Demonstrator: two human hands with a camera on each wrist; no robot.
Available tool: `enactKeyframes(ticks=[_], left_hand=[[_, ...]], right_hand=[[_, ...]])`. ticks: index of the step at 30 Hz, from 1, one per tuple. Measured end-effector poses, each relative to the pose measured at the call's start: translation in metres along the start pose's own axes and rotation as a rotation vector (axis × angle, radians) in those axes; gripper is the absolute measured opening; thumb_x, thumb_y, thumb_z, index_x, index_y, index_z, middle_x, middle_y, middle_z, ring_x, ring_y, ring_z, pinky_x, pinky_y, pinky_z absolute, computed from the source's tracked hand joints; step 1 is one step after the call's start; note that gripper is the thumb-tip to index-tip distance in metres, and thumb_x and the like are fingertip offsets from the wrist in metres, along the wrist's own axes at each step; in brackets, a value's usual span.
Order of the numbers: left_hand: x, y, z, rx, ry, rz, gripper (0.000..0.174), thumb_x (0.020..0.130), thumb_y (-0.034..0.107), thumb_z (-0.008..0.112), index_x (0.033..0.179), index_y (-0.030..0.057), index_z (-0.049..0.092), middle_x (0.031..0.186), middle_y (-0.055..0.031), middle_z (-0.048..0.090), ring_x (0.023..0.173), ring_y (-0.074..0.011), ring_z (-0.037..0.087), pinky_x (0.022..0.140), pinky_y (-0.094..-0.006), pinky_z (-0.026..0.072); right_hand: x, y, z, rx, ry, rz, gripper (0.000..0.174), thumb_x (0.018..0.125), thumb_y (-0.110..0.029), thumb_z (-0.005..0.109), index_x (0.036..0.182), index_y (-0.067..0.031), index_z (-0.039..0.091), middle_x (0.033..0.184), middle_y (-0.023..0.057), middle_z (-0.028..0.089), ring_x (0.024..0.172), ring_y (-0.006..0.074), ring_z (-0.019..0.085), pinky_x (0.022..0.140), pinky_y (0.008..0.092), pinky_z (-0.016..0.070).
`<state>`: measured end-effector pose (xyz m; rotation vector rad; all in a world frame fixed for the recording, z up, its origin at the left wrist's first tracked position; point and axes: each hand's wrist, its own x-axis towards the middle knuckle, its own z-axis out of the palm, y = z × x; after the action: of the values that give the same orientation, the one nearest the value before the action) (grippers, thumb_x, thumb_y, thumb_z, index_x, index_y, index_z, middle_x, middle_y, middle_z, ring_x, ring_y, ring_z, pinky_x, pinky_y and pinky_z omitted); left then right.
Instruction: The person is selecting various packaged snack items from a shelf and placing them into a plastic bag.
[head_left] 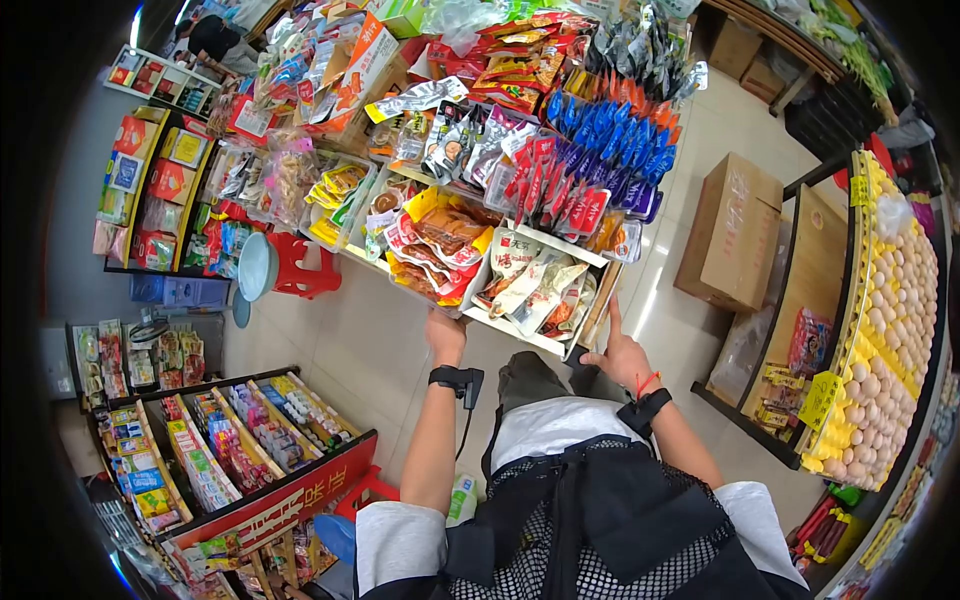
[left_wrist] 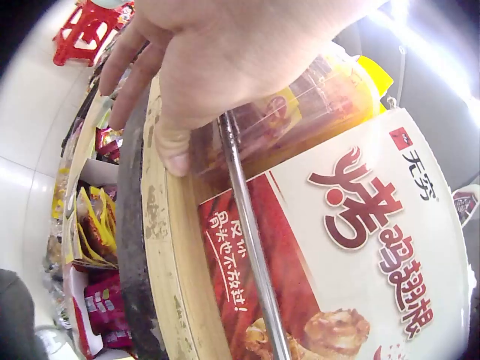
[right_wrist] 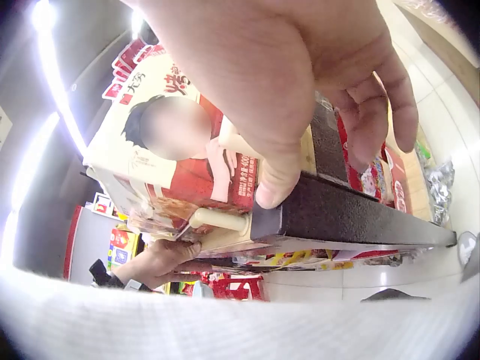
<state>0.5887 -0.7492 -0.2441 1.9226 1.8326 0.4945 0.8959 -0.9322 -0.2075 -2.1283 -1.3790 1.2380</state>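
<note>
At the near edge of a snack display rack [head_left: 576, 354], both hands have hold of it. My left hand [head_left: 445, 337] grips the edge; in the left wrist view its thumb [left_wrist: 176, 154] lies on the wooden rail [left_wrist: 180, 277], with the fingers over the dark far side. My right hand [head_left: 622, 360] grips the right front corner. Its thumb [right_wrist: 279, 184] presses the black frame [right_wrist: 337, 214] in the right wrist view, and the fingers reach over the other side. Between the hands sits a white printed carton [left_wrist: 367, 202] of snack packs, beside a tub of yellow-red packs [head_left: 440, 240]. A metal rod [left_wrist: 251, 240] crosses the carton's front.
On the right stand a cardboard box [head_left: 735, 235] and a rack with egg trays [head_left: 880, 350]. A red stool [head_left: 318, 270] is at the left, behind a low candy shelf [head_left: 290, 490]. Tiled floor [head_left: 370, 345] shows around the rack.
</note>
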Motion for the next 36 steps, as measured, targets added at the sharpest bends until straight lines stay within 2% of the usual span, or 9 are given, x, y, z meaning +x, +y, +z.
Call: enactKeyframes(ticks=[7, 10, 13, 16, 24, 28, 31, 34, 36], left_hand=[[0.002, -0.012, 0.005, 0.015, 0.025, 0.061, 0.04, 0.069, 0.007, 0.08, 0.105, 0.0, 0.066, 0.104, -0.0236, 0.066, 0.097, -0.0445, 0.063, 0.079, -0.0476, 0.0521], [0.001, -0.013, 0.006, -0.01, 0.032, 0.089, 0.038, 0.068, 0.007, 0.08, 0.103, -0.0001, 0.066, 0.105, -0.0239, 0.066, 0.095, -0.0447, 0.063, 0.078, -0.0475, 0.052], [0.001, -0.006, 0.003, 0.073, -0.016, -0.03, 0.042, 0.068, 0.008, 0.081, 0.106, 0.0003, 0.066, 0.108, -0.0233, 0.066, 0.096, -0.0447, 0.063, 0.078, -0.0473, 0.0521], [0.001, -0.005, 0.001, 0.034, 0.016, 0.094, 0.046, 0.067, 0.01, 0.084, 0.109, 0.0013, 0.066, 0.111, -0.0219, 0.066, 0.096, -0.0448, 0.063, 0.077, -0.0471, 0.0521], [-0.001, -0.004, 0.001, 0.119, 0.011, 0.055, 0.04, 0.069, 0.014, 0.083, 0.105, 0.0025, 0.068, 0.106, -0.0207, 0.067, 0.092, -0.0424, 0.065, 0.074, -0.0458, 0.0531], [0.003, -0.012, 0.007, 0.35, -0.107, 0.038, 0.031, 0.076, 0.022, 0.078, 0.102, 0.006, 0.072, 0.101, -0.0192, 0.069, 0.09, -0.0382, 0.067, 0.073, -0.0443, 0.0547], [0.003, 0.016, -0.006, 0.546, -0.206, -0.032, 0.028, 0.083, 0.027, 0.07, 0.104, 0.0091, 0.072, 0.1, -0.0176, 0.071, 0.093, -0.0329, 0.069, 0.075, -0.0419, 0.0558], [0.001, 0.035, -0.02, 0.497, -0.298, -0.034, 0.033, 0.09, 0.029, 0.06, 0.117, 0.012, 0.068, 0.117, -0.0182, 0.067, 0.096, -0.0312, 0.069, 0.079, -0.0408, 0.0562], [0.002, 0.014, -0.001, 0.567, -0.395, -0.048, 0.035, 0.091, 0.029, 0.057, 0.119, 0.0109, 0.065, 0.116, -0.0197, 0.066, 0.099, -0.038, 0.066, 0.083, -0.0449, 0.0545]], right_hand=[[0.001, 0.001, 0.001, -0.007, 0.006, -0.009, 0.132, 0.077, -0.033, 0.083, 0.152, -0.0127, -0.023, 0.074, 0.0231, 0.066, 0.074, 0.042, 0.067, 0.071, 0.0463, 0.0522], [0.001, -0.001, -0.001, 0.013, -0.036, 0.048, 0.135, 0.073, -0.039, 0.084, 0.153, -0.0153, -0.021, 0.088, 0.0293, 0.068, 0.084, 0.0461, 0.066, 0.073, 0.0482, 0.0519], [0.003, 0.001, 0.002, 0.017, -0.034, 0.054, 0.135, 0.072, -0.037, 0.085, 0.153, -0.0155, -0.022, 0.089, 0.0295, 0.068, 0.085, 0.0462, 0.066, 0.073, 0.0478, 0.052], [0.001, -0.002, 0.0, 0.041, -0.035, 0.062, 0.134, 0.073, -0.034, 0.085, 0.153, -0.0168, -0.021, 0.09, 0.0303, 0.067, 0.086, 0.0469, 0.066, 0.073, 0.0479, 0.0518], [0.001, -0.005, -0.002, 0.041, -0.041, 0.065, 0.133, 0.074, -0.032, 0.084, 0.153, -0.0166, -0.022, 0.093, 0.0317, 0.067, 0.088, 0.0477, 0.066, 0.076, 0.0478, 0.0519], [0.003, -0.003, 0.0, 0.004, -0.056, 0.072, 0.133, 0.075, -0.033, 0.083, 0.152, -0.0138, -0.023, 0.093, 0.0319, 0.067, 0.088, 0.0475, 0.066, 0.076, 0.0474, 0.052], [0.006, -0.003, 0.002, -0.004, -0.056, 0.07, 0.132, 0.075, -0.032, 0.083, 0.152, -0.0117, -0.023, 0.093, 0.0318, 0.067, 0.088, 0.0473, 0.066, 0.076, 0.0472, 0.052], [0.003, -0.007, 0.0, -0.007, -0.052, 0.086, 0.133, 0.075, -0.031, 0.083, 0.152, -0.0107, -0.023, 0.092, 0.0317, 0.067, 0.087, 0.0469, 0.066, 0.075, 0.047, 0.0521], [0.002, -0.008, 0.002, -0.008, -0.043, 0.086, 0.133, 0.074, -0.03, 0.084, 0.152, -0.0105, -0.022, 0.091, 0.0319, 0.067, 0.086, 0.0467, 0.066, 0.074, 0.0471, 0.052]])
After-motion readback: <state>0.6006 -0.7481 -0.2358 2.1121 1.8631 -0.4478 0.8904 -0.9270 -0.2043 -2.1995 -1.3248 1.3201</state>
